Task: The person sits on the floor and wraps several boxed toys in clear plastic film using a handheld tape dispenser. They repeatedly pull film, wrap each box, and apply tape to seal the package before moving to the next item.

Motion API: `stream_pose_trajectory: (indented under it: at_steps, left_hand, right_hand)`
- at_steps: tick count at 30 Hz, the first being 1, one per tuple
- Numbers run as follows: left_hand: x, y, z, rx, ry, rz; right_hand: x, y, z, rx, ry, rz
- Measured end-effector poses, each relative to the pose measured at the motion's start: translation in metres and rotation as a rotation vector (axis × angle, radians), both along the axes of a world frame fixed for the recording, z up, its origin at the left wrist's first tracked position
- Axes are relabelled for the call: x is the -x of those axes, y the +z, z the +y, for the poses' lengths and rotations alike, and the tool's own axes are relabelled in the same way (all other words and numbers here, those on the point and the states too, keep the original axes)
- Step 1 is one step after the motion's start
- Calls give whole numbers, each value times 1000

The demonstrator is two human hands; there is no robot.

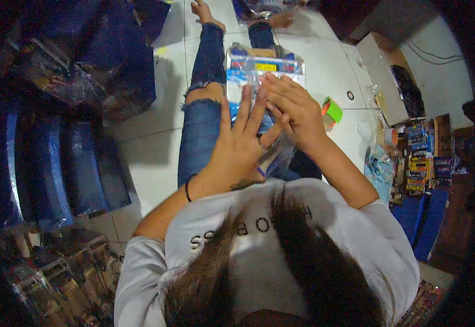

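Light is falling from above onto the white tiled floor, leaving the middle bright while the rim is sinking into black. The fisheye is bending tile lines toward the edges. Glare is glinting off clear plastic packets; dark blue stacks are lying murky and soft.

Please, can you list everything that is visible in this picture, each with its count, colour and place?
clear plastic packet: one, transparent with blue and yellow contents, on the lap under both hands
green tape dispenser: one, green and orange, on the floor right of the legs
cardboard box: one, white and brown, on the floor at upper right
blue packs: several, dark blue, stacked at left
small boxed goods: many, mixed colours, at right
floor tiles: white
left hand: one, flat on the packet, black wristband
right hand: one, pressing on the packet
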State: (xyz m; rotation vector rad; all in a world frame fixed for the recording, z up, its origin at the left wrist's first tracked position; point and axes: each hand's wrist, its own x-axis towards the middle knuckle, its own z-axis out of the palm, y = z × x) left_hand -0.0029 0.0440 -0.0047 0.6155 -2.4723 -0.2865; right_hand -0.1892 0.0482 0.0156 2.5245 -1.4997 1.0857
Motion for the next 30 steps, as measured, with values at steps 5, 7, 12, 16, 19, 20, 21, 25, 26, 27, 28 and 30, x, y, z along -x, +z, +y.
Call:
stream_pose_trajectory:
  at_steps: [5,7,12,16,19,20,21,25,26,27,28,30]
  left_hand:
    - [7,13,-9,67,0,-131]
    - [9,13,-10,51,-4,-127]
    - [7,8,-5,101,-17,-192]
    - [7,10,-13,145,-38,-142]
    - [10,16,-27,107,-84,-57]
    - [10,17,-33,59,-113,-15]
    - [12,18,-37,54,-117,37]
    - [15,18,-46,88,-131,53]
    - [15,18,-46,97,-132,49]
    - [15,17,-46,113,-129,46]
    - [15,16,-45,118,-122,36]
    - [13,12,-43,126,-106,25]
  right_hand:
    - [4,-6,32,-151,17,28]
    - [25,-4,42,-255,167,-9]
    - [156,-105,13,-215,-1130,-138]
    - [270,-241,-22,-798,-1443,144]
    - [320,-238,-13,-945,-1256,11]
    - [322,-213,-6,-839,-1243,-19]
    - [319,-179,-1,-698,-1211,-447]
    - [226,-5,-13,-26,-396,-938]
    - [191,32,-24,74,-232,-602]
    - [150,66,-40,104,-81,-393]
    - [109,84,-54,-35,88,-447]
    - [38,128,-70,-169,424,-47]
